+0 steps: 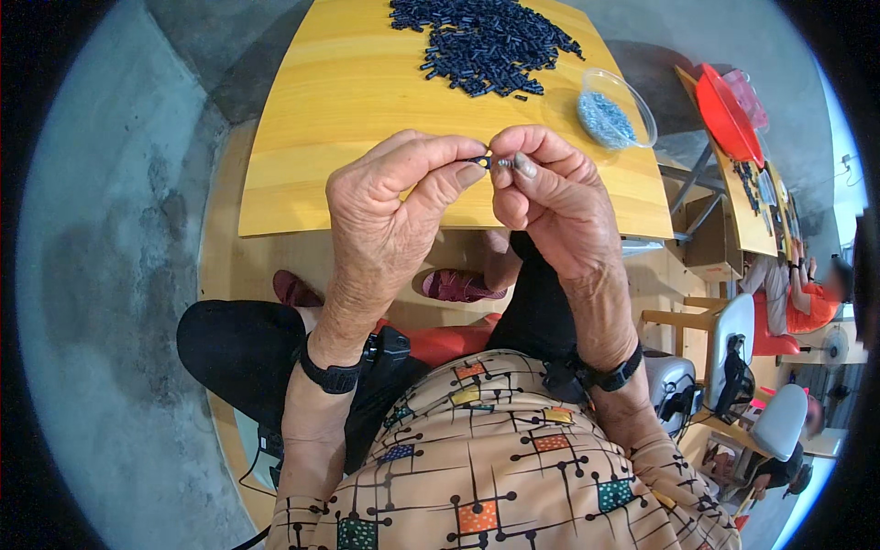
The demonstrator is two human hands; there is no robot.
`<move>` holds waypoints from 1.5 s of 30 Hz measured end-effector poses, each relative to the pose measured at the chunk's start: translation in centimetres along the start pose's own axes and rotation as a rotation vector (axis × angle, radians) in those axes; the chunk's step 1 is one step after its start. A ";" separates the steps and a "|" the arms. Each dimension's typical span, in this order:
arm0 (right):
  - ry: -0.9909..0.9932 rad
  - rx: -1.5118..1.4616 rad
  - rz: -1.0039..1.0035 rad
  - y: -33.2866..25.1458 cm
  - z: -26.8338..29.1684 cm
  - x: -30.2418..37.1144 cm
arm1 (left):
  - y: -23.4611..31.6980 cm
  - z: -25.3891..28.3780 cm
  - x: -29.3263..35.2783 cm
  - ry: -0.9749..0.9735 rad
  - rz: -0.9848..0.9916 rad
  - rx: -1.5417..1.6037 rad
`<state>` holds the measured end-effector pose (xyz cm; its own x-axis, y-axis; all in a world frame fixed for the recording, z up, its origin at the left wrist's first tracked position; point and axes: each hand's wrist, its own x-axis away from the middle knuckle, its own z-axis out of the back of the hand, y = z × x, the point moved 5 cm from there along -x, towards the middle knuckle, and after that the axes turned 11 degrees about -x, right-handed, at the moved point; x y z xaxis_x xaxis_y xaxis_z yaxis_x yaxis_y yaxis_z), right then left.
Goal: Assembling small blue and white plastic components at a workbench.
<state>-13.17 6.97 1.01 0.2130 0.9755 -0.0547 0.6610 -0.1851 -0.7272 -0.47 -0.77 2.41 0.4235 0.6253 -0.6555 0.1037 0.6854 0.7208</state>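
Above the near edge of a yellow table (348,82), my two hands meet almost fingertip to fingertip. My left hand (394,188) pinches a small black plastic part (480,161) between thumb and forefinger. Facing it, my right hand (555,192) pinches a small silvery metal screw (505,163), its tip close to the black part; whether they touch I cannot tell. A large heap of small black plastic parts (495,46) lies farther back on the table. To the right of the heap stands a round clear tub (644,110) with many small shiny pieces (605,119) in it.
A concrete wall (101,257) rises on the left. On the right, another table (756,225) bears a red basin (724,110) and more black parts. A cardboard box (713,240) and grey chairs (733,339) stand there. A person in orange (807,307) sits farther off.
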 end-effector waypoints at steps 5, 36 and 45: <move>0.011 -0.001 0.021 -0.1 0.5 0.4 | 0.4 -0.1 0.1 -0.028 0.046 0.003; -0.002 -0.076 0.040 -0.3 1.0 0.9 | 0.1 -0.5 0.3 -0.114 0.182 0.068; -0.009 -0.083 0.016 -0.1 1.1 1.1 | 0.1 -1.0 0.5 -0.080 0.099 0.079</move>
<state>-13.74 8.23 0.25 0.2177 0.9734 -0.0720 0.7153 -0.2093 -0.6667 -1.15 0.03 1.94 0.5049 0.6547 -0.5625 0.1272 0.5881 0.7987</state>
